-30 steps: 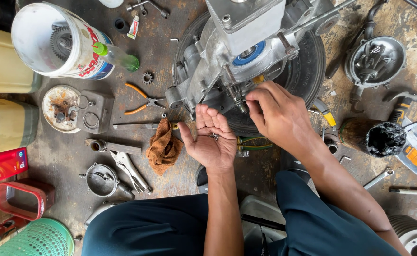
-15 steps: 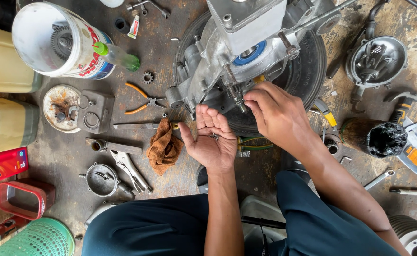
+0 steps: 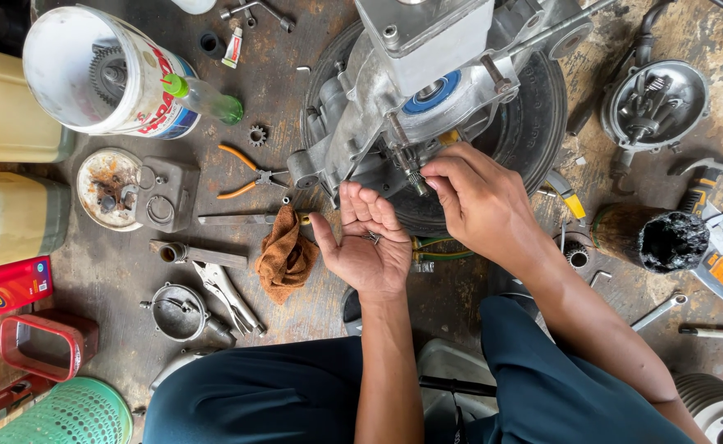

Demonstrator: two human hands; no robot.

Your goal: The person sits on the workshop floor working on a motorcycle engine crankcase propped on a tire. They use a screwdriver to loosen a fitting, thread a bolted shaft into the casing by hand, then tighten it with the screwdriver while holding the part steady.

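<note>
Right hand at engine casing edge, left hand cupped below

Two bare forearms, no sleeves or gloves, left hand, right hand, dark teal trousers

Repair workshop: stained concrete floor, engine casing, pliers, loose gears, oily rag.

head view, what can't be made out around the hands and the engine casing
- Small metal parts in the left hand: too small to identify.
- Shaft tip under the right hand: fingertips cover it.
- Engine casing: top cut off by the upper edge.
- White bucket: contents in shadow, only a gear shows.
</note>
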